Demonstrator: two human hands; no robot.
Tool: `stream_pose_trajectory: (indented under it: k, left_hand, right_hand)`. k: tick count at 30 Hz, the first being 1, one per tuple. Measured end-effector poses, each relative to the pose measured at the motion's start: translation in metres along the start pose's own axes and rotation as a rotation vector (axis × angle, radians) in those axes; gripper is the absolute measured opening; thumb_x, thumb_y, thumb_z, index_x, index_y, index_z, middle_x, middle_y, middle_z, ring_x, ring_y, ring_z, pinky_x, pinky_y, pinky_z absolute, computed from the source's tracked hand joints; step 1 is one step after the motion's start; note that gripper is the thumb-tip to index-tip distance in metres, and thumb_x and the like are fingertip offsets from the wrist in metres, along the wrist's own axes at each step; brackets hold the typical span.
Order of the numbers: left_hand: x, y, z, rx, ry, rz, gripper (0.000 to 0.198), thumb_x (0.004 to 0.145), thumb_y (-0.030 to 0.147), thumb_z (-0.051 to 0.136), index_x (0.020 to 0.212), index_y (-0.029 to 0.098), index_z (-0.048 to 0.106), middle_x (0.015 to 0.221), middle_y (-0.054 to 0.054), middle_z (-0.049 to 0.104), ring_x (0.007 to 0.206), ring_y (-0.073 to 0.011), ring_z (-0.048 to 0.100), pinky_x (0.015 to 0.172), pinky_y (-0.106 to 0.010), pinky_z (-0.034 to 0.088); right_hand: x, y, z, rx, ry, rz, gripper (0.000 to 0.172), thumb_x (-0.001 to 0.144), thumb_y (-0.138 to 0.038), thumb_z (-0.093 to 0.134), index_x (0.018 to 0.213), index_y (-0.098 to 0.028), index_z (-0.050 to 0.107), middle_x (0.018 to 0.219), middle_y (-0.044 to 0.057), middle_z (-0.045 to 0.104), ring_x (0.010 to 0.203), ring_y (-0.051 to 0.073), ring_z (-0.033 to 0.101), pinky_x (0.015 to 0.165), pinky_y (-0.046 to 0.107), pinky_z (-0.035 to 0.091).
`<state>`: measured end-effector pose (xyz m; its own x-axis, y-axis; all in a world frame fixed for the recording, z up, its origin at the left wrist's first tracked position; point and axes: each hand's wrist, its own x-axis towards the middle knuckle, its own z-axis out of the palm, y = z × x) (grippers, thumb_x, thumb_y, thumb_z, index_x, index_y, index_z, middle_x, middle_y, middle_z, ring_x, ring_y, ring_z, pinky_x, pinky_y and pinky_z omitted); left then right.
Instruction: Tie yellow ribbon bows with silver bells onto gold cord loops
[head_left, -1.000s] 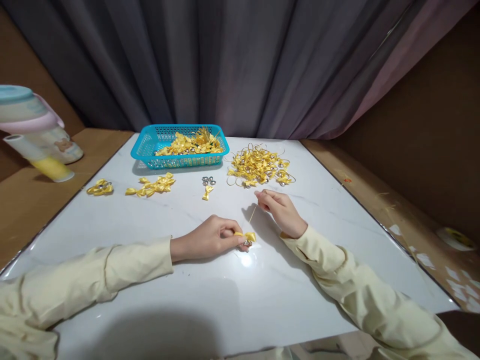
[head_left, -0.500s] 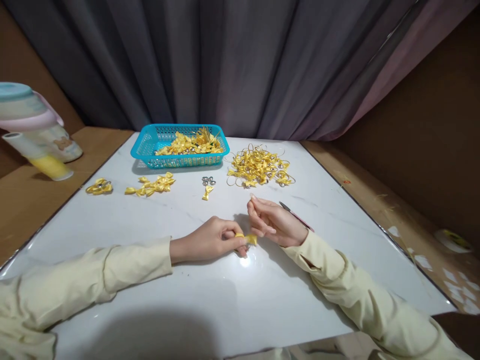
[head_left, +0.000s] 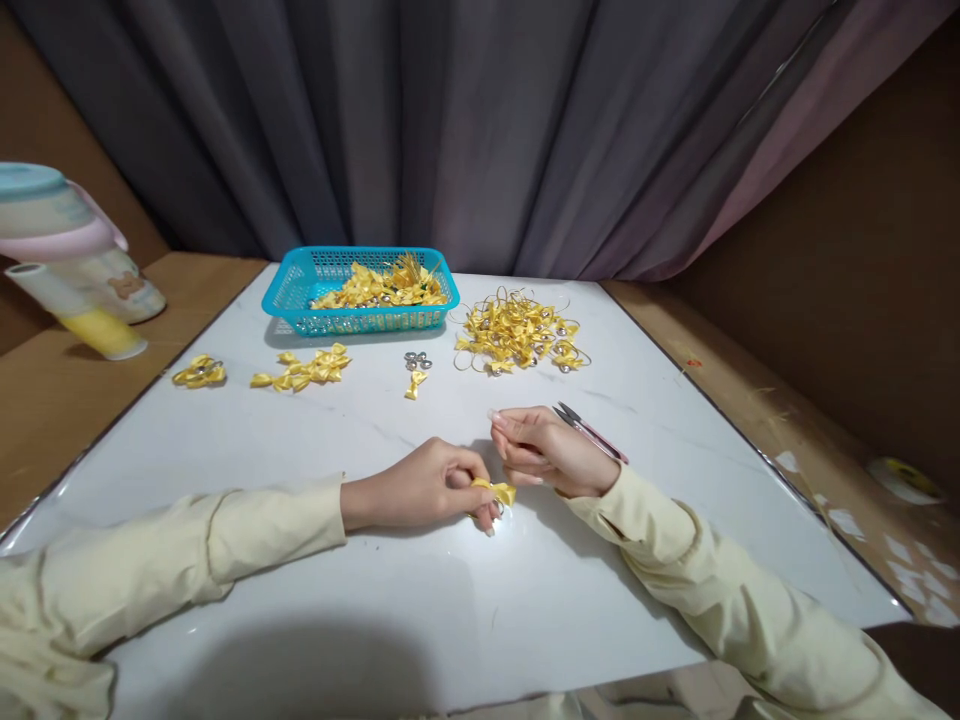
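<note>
Over the tabletop (head_left: 570,600): left hand (head_left: 431,485) pinched yellow bow (head_left: 505,493), which risked slipping if grip slackened; right hand (head_left: 551,448) curled, contents unclear.

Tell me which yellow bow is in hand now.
The bow pinched between the left hand's fingertips; the other bows lie on the table or in the basket.

Backed at twelve o'clock by a dark curtain (head_left: 465,130), pinkish toward one; flanked at ten and two by brown walls (head_left: 855,210); spread with a glossy white surface (head_left: 540,600), shining toward six.
</note>
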<state>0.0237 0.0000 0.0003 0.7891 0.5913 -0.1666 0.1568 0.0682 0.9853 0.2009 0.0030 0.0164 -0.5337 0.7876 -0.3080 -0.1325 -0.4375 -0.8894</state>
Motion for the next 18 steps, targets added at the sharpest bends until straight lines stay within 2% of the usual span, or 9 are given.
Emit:
stream_pose_trajectory:
  k: [3, 6, 8, 13, 18]
  left_hand:
    - [0.002, 0.0, -0.003, -0.073, 0.005, -0.001, 0.019, 0.081, 0.029, 0.057, 0.073, 0.011, 0.058, 0.075, -0.011, 0.072, 0.073, -0.0198, 0.068, 0.075, -0.033, 0.051]
    - [0.005, 0.001, -0.008, -0.157, 0.012, -0.017, 0.021, 0.08, 0.031, 0.059, 0.076, 0.01, 0.058, 0.079, -0.012, 0.071, 0.075, -0.0195, 0.068, 0.075, -0.033, 0.05]
    - [0.008, 0.0, -0.011, -0.179, 0.018, -0.026, 0.022, 0.081, 0.033, 0.058, 0.077, 0.011, 0.056, 0.078, -0.011, 0.071, 0.072, -0.0181, 0.068, 0.071, -0.03, 0.049]
    - [0.012, -0.002, -0.013, -0.169, 0.05, 0.028, 0.021, 0.085, 0.034, 0.053, 0.082, 0.015, 0.046, 0.07, -0.009, 0.07, 0.065, -0.0154, 0.064, 0.056, -0.024, 0.039]
    - [0.012, -0.003, -0.015, -0.283, 0.036, -0.013, 0.027, 0.082, 0.027, 0.056, 0.102, 0.017, 0.041, 0.066, -0.005, 0.068, 0.06, -0.0152, 0.062, 0.056, -0.025, 0.039]
  right_hand:
    - [0.001, -0.001, -0.002, -0.005, 0.035, -0.059, 0.032, 0.084, -0.037, 0.053, 0.06, -0.015, 0.052, 0.034, -0.01, 0.03, 0.031, 0.003, 0.02, 0.036, 0.017, 0.03]
    - [0.002, -0.003, -0.006, 0.023, 0.074, -0.145, 0.028, 0.084, -0.036, 0.053, 0.066, -0.015, 0.055, 0.04, -0.006, 0.048, 0.033, 0.004, 0.035, 0.048, 0.02, 0.043]
    - [0.003, -0.004, -0.009, 0.065, 0.094, -0.176, 0.026, 0.083, -0.036, 0.056, 0.069, -0.014, 0.057, 0.048, -0.003, 0.056, 0.037, 0.005, 0.044, 0.051, 0.02, 0.045]
    - [0.004, -0.005, -0.009, 0.154, 0.105, -0.195, 0.026, 0.08, -0.037, 0.06, 0.07, -0.013, 0.058, 0.055, 0.0, 0.061, 0.044, 0.006, 0.053, 0.049, 0.017, 0.043]
    - [0.003, -0.006, -0.006, 0.173, 0.11, -0.235, 0.025, 0.08, -0.036, 0.06, 0.071, -0.013, 0.058, 0.06, 0.001, 0.064, 0.05, 0.008, 0.058, 0.053, 0.018, 0.046]
